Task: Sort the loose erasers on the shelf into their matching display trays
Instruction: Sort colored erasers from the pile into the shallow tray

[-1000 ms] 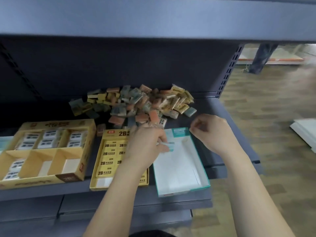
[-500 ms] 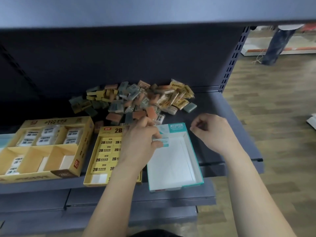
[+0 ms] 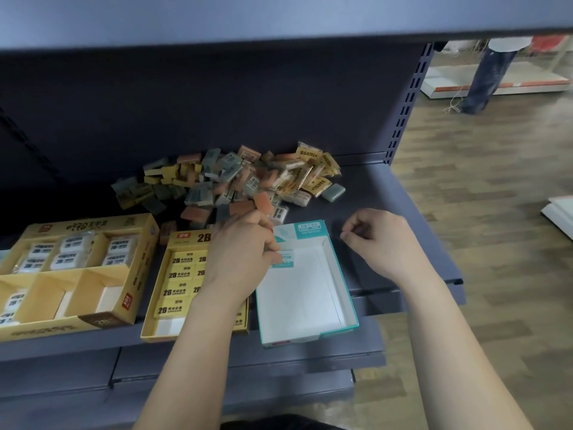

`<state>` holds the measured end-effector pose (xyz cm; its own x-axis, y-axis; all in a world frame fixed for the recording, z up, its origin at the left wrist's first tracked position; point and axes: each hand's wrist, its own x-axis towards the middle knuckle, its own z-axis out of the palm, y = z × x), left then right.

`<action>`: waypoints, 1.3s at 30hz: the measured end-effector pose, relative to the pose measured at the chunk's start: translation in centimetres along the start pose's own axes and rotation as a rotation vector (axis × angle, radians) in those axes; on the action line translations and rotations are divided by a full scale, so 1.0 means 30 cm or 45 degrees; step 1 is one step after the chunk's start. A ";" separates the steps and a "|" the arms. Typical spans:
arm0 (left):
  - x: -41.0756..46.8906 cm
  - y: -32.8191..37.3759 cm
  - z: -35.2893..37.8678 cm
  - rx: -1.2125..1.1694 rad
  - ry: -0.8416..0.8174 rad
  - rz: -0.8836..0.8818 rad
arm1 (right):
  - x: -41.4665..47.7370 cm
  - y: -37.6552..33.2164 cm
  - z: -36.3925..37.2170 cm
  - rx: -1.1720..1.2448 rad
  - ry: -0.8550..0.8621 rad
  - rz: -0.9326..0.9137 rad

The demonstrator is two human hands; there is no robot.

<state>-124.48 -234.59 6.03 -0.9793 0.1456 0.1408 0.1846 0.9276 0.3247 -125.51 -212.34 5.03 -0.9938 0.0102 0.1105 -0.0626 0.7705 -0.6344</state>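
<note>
A heap of loose erasers (image 3: pixel 235 184) in yellow, orange and grey-green wrappers lies at the back of the dark shelf (image 3: pixel 387 206). In front stand three trays: a yellow divided tray (image 3: pixel 77 318) with white erasers, a yellow 2B tray (image 3: pixel 161 333) and a white tray with a teal rim (image 3: pixel 347 305). My left hand (image 3: pixel 242 259) pinches a small white and teal eraser (image 3: pixel 286 259) at the far left corner of the teal tray. My right hand (image 3: pixel 384 240) hovers over the shelf just right of that tray, fingers curled, with nothing visible in it.
The upper shelf (image 3: pixel 279 13) overhangs the work area. A perforated upright (image 3: pixel 406 100) marks the shelf's right end, with wooden floor (image 3: pixel 496 212) beyond. A person's legs (image 3: pixel 483 79) stand far back right. White boards (image 3: pixel 558 212) lie on the floor at right.
The view has shifted slightly. My left hand with the white and teal eraser has stayed at the teal tray's far left corner. My right hand has barely moved.
</note>
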 end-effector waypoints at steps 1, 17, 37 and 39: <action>0.000 0.001 -0.003 0.004 -0.010 -0.002 | 0.000 0.001 -0.002 -0.002 0.000 0.003; -0.022 -0.004 -0.019 0.053 -0.097 -0.028 | -0.011 0.002 0.003 -0.011 -0.032 0.001; -0.016 -0.012 -0.010 0.011 -0.076 0.033 | -0.011 0.027 0.071 -0.083 -0.021 0.008; -0.014 -0.007 -0.014 0.002 -0.043 0.040 | -0.010 0.029 0.076 -0.105 -0.011 0.011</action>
<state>-124.07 -235.00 6.29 -0.9752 0.1863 0.1196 0.2154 0.9228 0.3193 -125.47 -213.13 2.70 -0.9951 0.0117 0.0986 -0.0468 0.8200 -0.5704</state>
